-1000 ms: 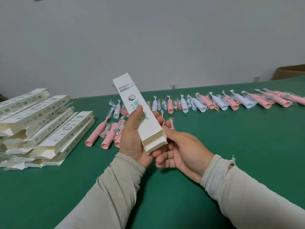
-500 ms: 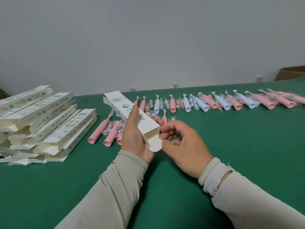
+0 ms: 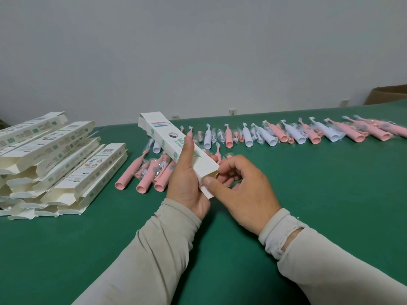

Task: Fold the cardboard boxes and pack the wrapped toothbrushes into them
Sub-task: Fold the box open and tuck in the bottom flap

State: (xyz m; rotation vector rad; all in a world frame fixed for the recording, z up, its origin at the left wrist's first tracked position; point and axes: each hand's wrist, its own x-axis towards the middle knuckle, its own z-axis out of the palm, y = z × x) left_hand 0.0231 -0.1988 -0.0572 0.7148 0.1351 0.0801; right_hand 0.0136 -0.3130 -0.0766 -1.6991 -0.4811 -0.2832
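A long white cardboard box [image 3: 164,134] with green print is held slanted above the green table [image 3: 319,194], its far end up and to the left. My left hand [image 3: 187,179] grips its middle, thumb along the top face. At the box's near end, my right hand [image 3: 240,192] pinches the flap with thumb and fingers. Three pink wrapped toothbrushes [image 3: 141,172] lie just behind my left hand. A long row of pink and white wrapped toothbrushes [image 3: 293,134] runs across the table to the right.
A stack of several folded white boxes [image 3: 50,161] with open end flaps sits at the left of the table. A brown cardboard carton [image 3: 387,95] shows past the far right corner. A plain grey wall stands behind the table.
The box has tilted down from nearly upright to a lower slant toward the left. My right hand has moved from under the near end to pinching its flap.
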